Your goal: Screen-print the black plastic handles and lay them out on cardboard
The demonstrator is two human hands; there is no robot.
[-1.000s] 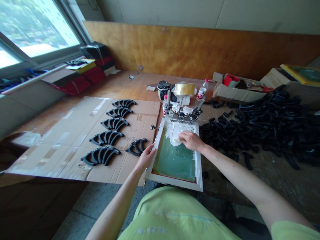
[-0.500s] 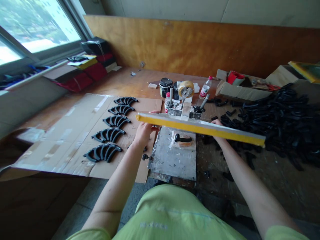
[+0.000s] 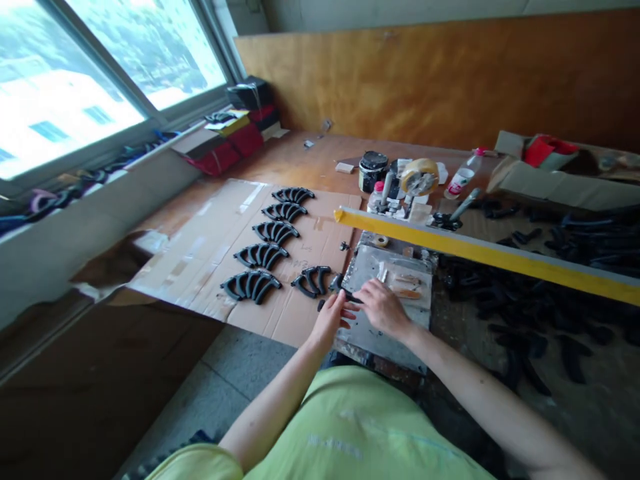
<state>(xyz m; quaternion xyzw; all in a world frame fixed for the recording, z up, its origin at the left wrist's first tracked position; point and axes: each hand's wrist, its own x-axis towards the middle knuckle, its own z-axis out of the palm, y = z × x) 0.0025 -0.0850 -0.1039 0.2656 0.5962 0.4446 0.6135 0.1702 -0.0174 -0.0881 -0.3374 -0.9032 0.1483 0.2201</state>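
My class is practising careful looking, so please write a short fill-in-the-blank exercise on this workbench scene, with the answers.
1. The slim part between the left hand and right hand is coloured ____.
2. The cardboard lies to the person's ____ of the metal plate.
3. The raised frame shows a broad edge band coloured ____.
4. The heap of loose parts lies to the person's ____ of that plate.

Missing words: black; left; yellow; right.

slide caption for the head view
Left hand and right hand hold a black part near fanned parts on cardboard.
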